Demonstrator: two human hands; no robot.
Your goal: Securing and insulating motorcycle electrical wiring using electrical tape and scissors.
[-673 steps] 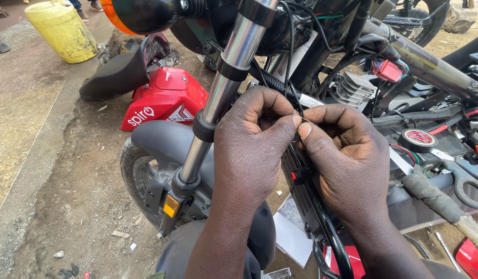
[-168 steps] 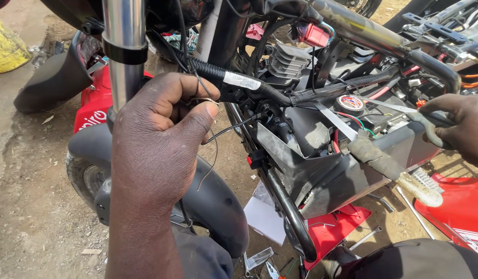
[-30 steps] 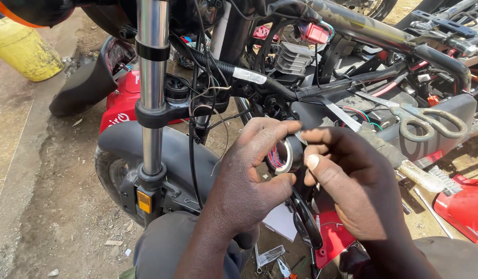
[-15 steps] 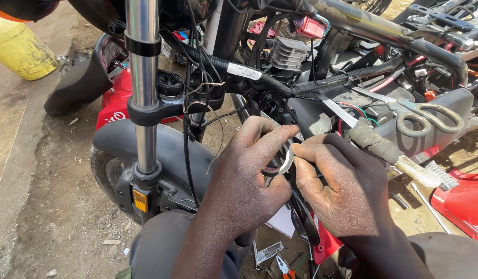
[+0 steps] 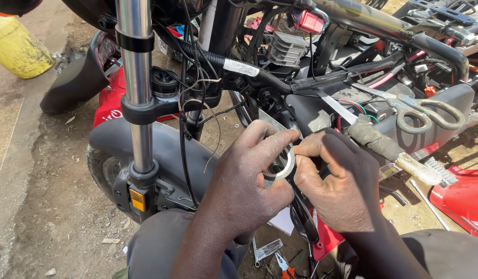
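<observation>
- Left hand [image 5: 249, 181] curls round a tape roll [image 5: 281, 166], thumb under it, fingers over the top; only a pale arc of the roll shows between the two hands.
- Right hand [image 5: 334, 186] pinches at the roll's right edge, fingertips touching it; whether it grips a loose tape end is hidden by the fingers.
- Roll sits just in front of the motorcycle frame, below the black wrapped harness [image 5: 259, 72], near a dark tube [image 5: 301, 217] that runs down between the wrists.
- Both forearms cut off at the bottom edge.
- Scissors [image 5: 425, 111] lie on the dark body panel, right of the hands, well apart from them.
- A wrapped, grimy handle [image 5: 389, 150] lies just beside the right hand; its tool end is hard to make out.
- Chrome fork [image 5: 135, 88] stands upright left, over the front wheel's mudguard [image 5: 146, 139].
- Yellow container [image 5: 22, 49] top left, cut off.
- Small tools on the ground under the wrists, mostly hidden.
</observation>
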